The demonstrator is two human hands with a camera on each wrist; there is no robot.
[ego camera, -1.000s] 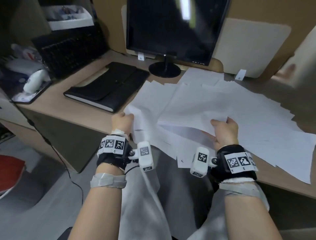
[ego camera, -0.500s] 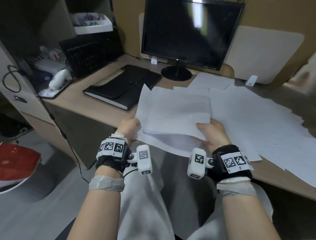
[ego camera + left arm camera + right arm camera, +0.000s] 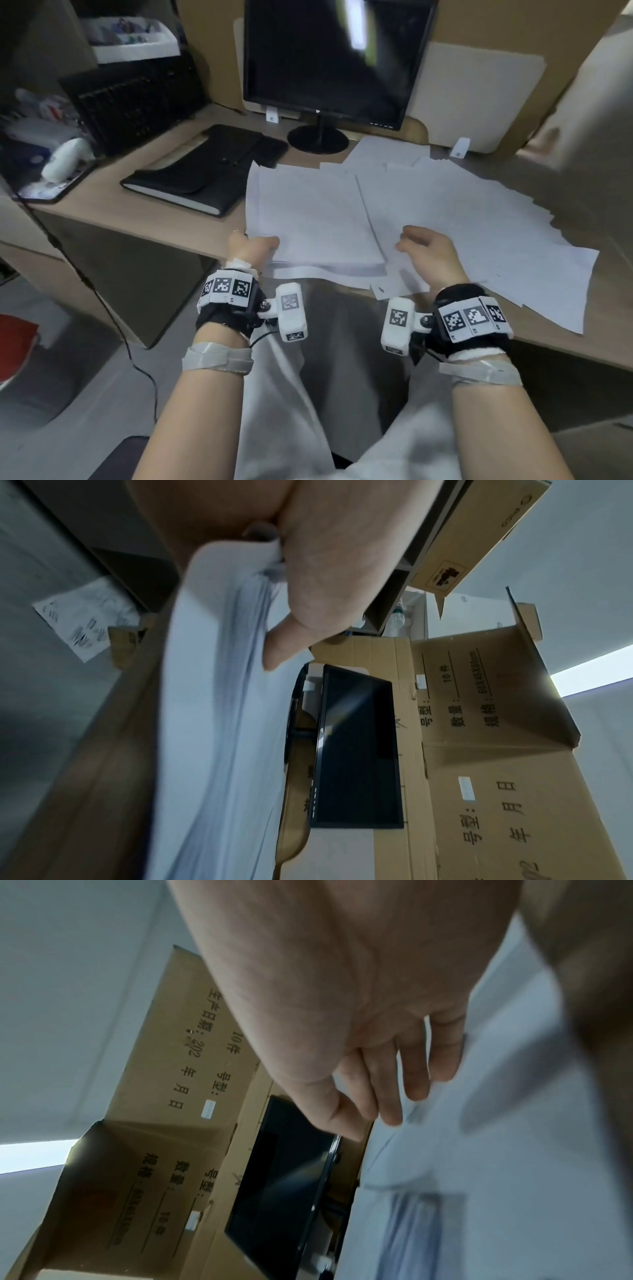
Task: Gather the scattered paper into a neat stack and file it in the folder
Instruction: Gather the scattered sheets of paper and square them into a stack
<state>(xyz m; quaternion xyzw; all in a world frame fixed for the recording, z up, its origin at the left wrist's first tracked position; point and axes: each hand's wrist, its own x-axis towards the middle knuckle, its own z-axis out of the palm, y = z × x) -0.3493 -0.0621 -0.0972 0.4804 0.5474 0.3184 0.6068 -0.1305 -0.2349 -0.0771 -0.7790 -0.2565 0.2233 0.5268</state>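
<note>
A gathered stack of white paper (image 3: 315, 219) lies at the desk's near edge, and my left hand (image 3: 255, 246) pinches its near left corner. The left wrist view shows the thumb (image 3: 308, 610) pressed on the stack's edge (image 3: 219, 696). My right hand (image 3: 423, 250) hovers just right of the stack with loose fingers (image 3: 414, 1077) holding nothing, over scattered white sheets (image 3: 496, 222) spread across the right of the desk. The closed black folder (image 3: 205, 171) lies on the desk to the left of the stack.
A black monitor (image 3: 329, 58) stands at the back centre on a round base. A black keyboard (image 3: 133, 99) leans at the back left beside a white bottle (image 3: 65, 157). Cardboard panels (image 3: 514, 750) wall the desk behind. The wooden desk edge (image 3: 137, 226) runs along the left.
The stack came down from a raised tilt to lie flat on the desk. My right hand let go of its right edge and shifted right; my left hand keeps its grip.
</note>
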